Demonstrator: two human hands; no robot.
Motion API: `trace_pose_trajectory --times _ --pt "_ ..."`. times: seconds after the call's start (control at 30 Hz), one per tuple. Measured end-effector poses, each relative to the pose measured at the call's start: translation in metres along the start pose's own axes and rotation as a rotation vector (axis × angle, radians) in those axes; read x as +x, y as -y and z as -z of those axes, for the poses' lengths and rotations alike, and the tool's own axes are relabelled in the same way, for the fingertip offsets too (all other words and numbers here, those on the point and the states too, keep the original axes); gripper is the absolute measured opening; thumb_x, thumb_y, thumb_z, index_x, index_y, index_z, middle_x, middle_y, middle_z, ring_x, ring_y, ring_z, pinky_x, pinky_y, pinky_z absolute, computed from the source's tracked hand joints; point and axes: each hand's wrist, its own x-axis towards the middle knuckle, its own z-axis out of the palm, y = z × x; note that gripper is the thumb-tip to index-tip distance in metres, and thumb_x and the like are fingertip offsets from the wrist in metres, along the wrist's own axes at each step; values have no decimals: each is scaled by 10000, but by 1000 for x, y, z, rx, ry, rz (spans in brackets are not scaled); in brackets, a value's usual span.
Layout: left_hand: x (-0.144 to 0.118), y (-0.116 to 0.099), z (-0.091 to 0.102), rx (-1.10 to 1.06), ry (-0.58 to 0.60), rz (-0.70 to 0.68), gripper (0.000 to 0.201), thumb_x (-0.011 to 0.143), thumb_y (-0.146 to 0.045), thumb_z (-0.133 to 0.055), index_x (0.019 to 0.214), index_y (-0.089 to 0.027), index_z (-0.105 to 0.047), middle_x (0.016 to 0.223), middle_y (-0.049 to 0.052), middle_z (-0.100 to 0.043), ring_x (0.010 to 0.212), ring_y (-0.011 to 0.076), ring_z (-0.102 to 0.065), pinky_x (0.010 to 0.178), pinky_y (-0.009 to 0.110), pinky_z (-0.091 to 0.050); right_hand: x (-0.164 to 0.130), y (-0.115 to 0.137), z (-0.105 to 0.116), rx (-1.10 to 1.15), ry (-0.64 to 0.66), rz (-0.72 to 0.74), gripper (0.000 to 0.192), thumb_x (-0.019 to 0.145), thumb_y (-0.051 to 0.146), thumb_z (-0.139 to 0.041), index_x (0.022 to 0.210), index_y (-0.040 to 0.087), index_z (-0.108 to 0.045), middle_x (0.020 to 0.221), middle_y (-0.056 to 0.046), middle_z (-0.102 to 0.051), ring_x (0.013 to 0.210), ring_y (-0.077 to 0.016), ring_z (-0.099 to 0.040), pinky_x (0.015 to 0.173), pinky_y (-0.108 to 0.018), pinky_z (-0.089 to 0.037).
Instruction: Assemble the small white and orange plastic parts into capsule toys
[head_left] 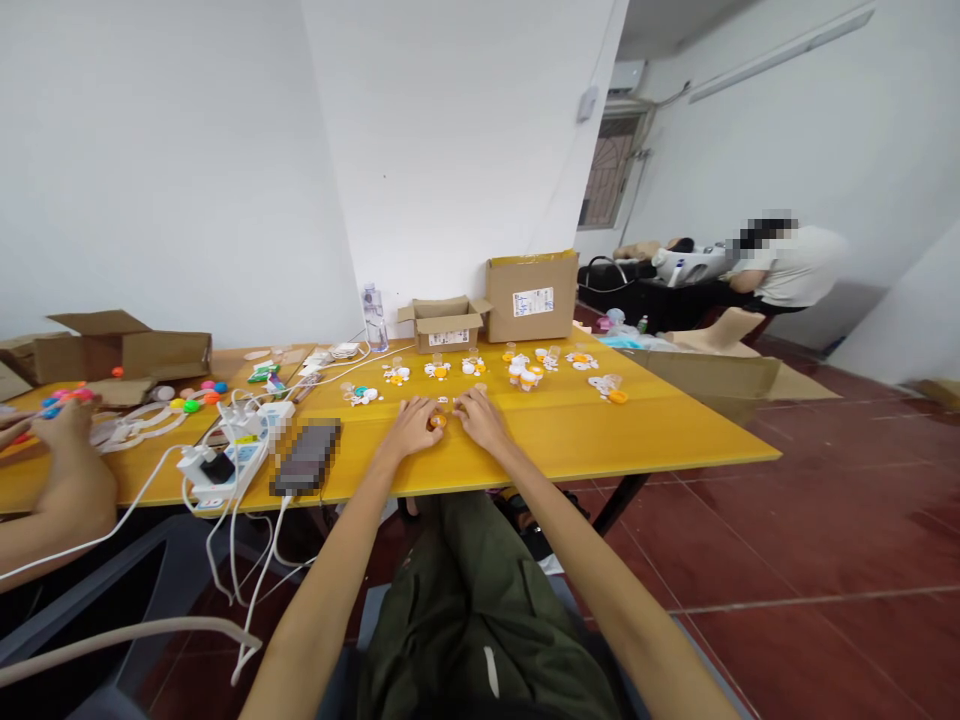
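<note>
My left hand [411, 424] and my right hand [480, 417] rest close together on the yellow table [570, 430], fingers curled around a small orange and white piece [439, 420] between them. A few small white bits lie at my fingertips [448, 403]. Beyond my hands a row of little orange and white toy pieces [525, 372] is spread across the tabletop, with one teal and white cluster [363, 394] to the left.
A power strip [232, 455] with white cables and a dark phone [306, 457] lie left of my hands. Cardboard boxes [531, 295] and a water bottle [373, 317] stand by the wall. Another person's hand [64, 420] handles colourful pieces at far left. A seated person [787, 265] is at the back right.
</note>
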Motion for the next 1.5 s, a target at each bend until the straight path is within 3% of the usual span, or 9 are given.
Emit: trace_pose_trajectory --times 0.33,0.57,1.5 --pt "-1 -2 4 4 49 33 237 831 -244 -556 1051 -254 -644 925 46 -698 983 276 -600 939 413 -411 1 8 4 -69 27 -23 141 895 120 -612 863 234 -688 998 -68 -664 1013 -214 -611 872 -316 -481" --pt "0 1 2 -24 34 24 170 838 -263 -573 987 -244 -652 875 41 -681 937 264 -595 922 394 -408 0 5 -3 -93 -39 -45 129 853 118 -662 814 241 -664 970 -60 -667 1001 -224 -612 870 -331 -496" --pt "1 3 1 -138 23 75 111 819 -271 -619 912 -241 -672 849 18 -671 915 238 -594 924 392 -407 -4 9 1 -172 16 -17 135 898 131 -596 828 227 -660 1026 -77 -659 1028 -218 -600 882 -320 -488"
